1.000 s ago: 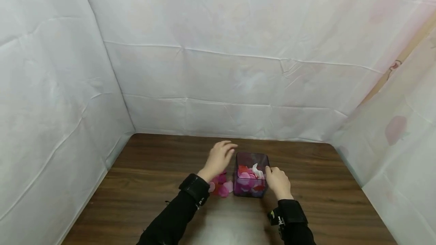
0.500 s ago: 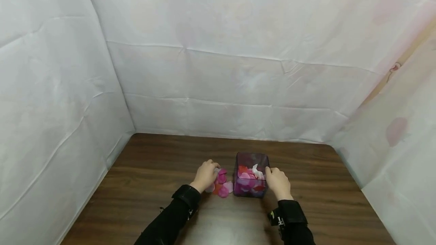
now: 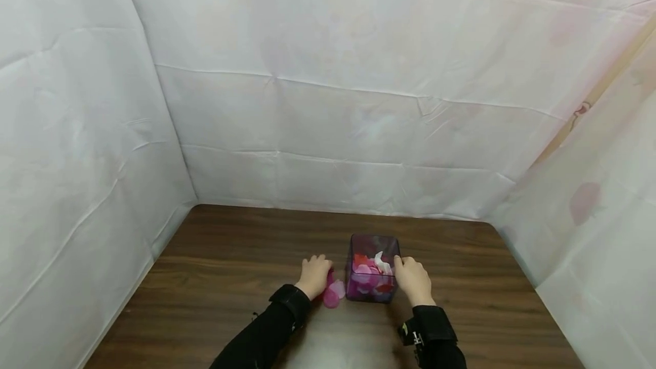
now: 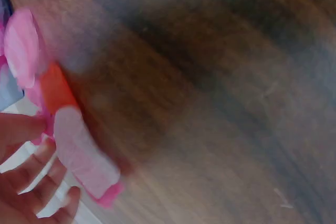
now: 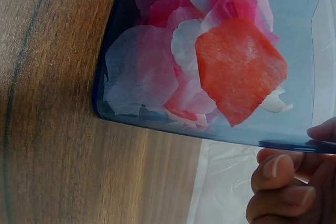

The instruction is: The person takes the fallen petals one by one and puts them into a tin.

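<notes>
A clear purple-tinted plastic box [image 3: 371, 288] stands on the table, part filled with pink, red and white petals [image 5: 239, 69]. My right hand [image 3: 414, 279] grips the box's right wall; in the right wrist view the thumb is over the rim and the bent fingers are outside. Left of the box, my left hand [image 3: 314, 275] reaches over a small pile of loose petals [image 3: 332, 296]. In the left wrist view the left hand's spread, slightly bent fingers [image 4: 44, 184] touch pink, orange and pale petals bunched up on edge. The hand hides part of the pile in the head view.
The brown wood-grain table [image 3: 246, 244] reaches back to a white cloth backdrop [image 3: 328, 130]. More white cloth hangs along the left side, and a patterned cloth [image 3: 605, 244] on the right.
My left hand comes down from beside the box onto the loose petals, going left and then slightly right, and covers more of them. The right hand keeps its grip on the box.
</notes>
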Demonstrator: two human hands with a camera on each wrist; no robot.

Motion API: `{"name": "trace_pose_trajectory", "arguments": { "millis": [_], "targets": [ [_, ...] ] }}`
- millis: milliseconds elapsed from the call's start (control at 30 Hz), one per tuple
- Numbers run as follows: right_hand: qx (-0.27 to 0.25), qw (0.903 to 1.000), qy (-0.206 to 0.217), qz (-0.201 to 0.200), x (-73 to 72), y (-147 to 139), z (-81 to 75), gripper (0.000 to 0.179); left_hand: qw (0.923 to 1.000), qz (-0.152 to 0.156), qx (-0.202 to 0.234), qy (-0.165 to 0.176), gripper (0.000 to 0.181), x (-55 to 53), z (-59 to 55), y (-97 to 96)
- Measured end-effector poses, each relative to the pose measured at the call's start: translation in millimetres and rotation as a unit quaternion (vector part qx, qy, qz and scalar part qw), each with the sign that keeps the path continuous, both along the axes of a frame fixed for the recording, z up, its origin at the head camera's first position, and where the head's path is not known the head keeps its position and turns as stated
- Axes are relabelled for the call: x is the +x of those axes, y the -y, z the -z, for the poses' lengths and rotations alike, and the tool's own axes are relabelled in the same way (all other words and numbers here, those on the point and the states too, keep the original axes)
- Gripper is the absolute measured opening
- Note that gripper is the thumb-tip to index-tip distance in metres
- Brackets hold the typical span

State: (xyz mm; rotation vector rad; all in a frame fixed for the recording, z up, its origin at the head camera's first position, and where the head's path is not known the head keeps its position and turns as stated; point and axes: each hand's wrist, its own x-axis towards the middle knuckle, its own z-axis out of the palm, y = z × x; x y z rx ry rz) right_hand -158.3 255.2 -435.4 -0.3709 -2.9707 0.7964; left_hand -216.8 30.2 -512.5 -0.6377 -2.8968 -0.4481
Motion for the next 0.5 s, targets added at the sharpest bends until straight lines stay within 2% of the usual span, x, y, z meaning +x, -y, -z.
{"name": "trace_pose_trajectory", "arguments": {
  "millis": [133,233,300,367,500],
  "targets": [
    [0.000,1.0000,0.001,-0.001,0.7,2,1.7,0.049,0.9982,-0.009,0.039,-0.045,0.012,-1.8,0.1,8.2],
    [0.000,1.0000,0.000,-0.001,0.5,2,1.6,0.049,0.9938,-0.001,0.091,-0.065,0.011,-3.1,-10.4,14.2],
    [0.002,1.0000,-0.002,-0.001,0.4,1,0.7,0.049,0.9882,0.013,0.136,-0.069,0.009,-4.8,-21.6,16.1],
    [0.002,1.0000,-0.002,-0.002,0.1,0,-0.1,0.048,0.9807,0.023,0.185,-0.058,0.010,-5.8,-36.7,15.1],
    [0.002,1.0000,-0.002,-0.005,-0.4,0,-1.0,0.047,0.9604,0.055,0.268,-0.052,0.015,-5.9,-71.6,2.7]
  ]
}}
